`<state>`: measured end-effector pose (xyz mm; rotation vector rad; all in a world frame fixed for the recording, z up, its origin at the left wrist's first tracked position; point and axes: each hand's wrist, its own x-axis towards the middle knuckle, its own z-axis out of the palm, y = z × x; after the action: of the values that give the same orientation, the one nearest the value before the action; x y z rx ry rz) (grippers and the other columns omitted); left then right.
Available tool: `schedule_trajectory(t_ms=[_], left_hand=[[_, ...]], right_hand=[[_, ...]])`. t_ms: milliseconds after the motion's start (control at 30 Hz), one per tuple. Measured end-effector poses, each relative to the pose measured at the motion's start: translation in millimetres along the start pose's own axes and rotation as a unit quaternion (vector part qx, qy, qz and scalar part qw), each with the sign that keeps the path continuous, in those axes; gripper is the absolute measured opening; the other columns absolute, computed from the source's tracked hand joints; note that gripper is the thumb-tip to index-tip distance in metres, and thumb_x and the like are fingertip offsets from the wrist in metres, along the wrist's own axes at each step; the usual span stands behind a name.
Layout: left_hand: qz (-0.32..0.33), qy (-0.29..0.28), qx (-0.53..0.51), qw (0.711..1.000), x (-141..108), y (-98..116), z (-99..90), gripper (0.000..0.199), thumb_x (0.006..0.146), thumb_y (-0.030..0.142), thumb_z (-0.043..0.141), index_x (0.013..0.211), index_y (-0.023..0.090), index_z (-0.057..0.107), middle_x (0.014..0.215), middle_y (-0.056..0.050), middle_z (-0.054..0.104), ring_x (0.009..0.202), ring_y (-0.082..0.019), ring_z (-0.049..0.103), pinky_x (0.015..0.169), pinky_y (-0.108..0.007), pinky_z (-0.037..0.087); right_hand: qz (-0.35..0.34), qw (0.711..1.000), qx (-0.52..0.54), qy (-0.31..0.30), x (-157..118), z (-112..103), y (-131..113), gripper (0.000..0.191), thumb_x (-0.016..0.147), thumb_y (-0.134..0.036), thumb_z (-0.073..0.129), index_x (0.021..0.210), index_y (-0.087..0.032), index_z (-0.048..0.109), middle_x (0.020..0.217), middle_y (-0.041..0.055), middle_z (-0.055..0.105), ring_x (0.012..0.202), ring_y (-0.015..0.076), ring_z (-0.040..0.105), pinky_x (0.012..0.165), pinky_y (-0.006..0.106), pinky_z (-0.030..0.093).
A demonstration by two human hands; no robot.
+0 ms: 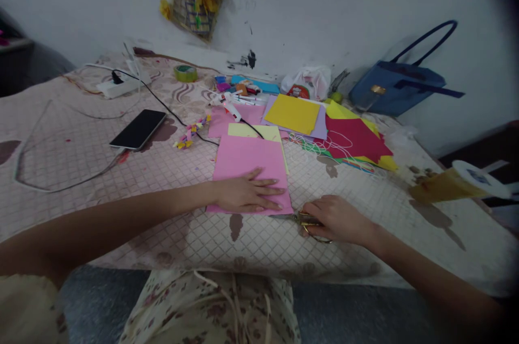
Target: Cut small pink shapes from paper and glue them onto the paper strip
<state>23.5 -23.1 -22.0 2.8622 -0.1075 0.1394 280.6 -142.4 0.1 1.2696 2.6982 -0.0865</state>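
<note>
A pink sheet lies near the table's front edge, partly over a pale yellow sheet. Flat on the pink sheet rests my left hand, its fingers spread. My right hand is closed around the gold handles of a pair of scissors, just right of the sheet's lower right corner. The scissor blades point left along the sheet's bottom edge, and part of them is hard to make out.
Behind are a glue gun, yellow paper, red paper and white string. A phone with cables lies left. At right stand a drink cup and a blue bag.
</note>
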Motion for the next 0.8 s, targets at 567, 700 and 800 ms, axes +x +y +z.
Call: schedule_trajectory(t_ms=[567,700,800], left_hand=[[-0.011,-0.005,-0.004,1.000,7.1,-0.9,0.4,0.042,0.090,0.035,0.031,0.132,0.039,0.030,0.145,0.007,0.022,0.135,-0.017,0.013,0.109,-0.043,-0.006],[-0.008,-0.003,-0.005,1.000,7.4,-1.8,0.9,0.043,0.090,0.035,0.032,0.132,0.039,0.030,0.145,0.007,0.022,0.135,-0.018,0.013,0.109,-0.043,-0.004],[-0.006,-0.008,0.001,1.000,7.0,-1.9,0.7,0.043,0.090,0.035,0.030,0.133,0.038,0.029,0.145,0.007,0.021,0.135,-0.018,0.013,0.109,-0.042,-0.006]], right_hand=[[-0.001,1.000,-0.006,0.015,3.4,-0.9,-2.0,0.026,0.082,-0.043,0.051,0.084,-0.017,0.052,0.069,0.0029,0.065,0.063,0.0172,0.058,0.055,0.026,0.028],[-0.009,1.000,-0.009,0.012,8.4,-0.7,-2.5,0.029,0.083,-0.046,0.050,0.084,-0.017,0.052,0.069,0.0030,0.065,0.062,0.0172,0.058,0.054,0.026,0.027],[-0.012,1.000,-0.013,0.011,8.6,0.6,-1.3,0.030,0.082,-0.046,0.051,0.083,-0.017,0.051,0.068,0.0021,0.064,0.060,0.0166,0.058,0.053,0.026,0.027]])
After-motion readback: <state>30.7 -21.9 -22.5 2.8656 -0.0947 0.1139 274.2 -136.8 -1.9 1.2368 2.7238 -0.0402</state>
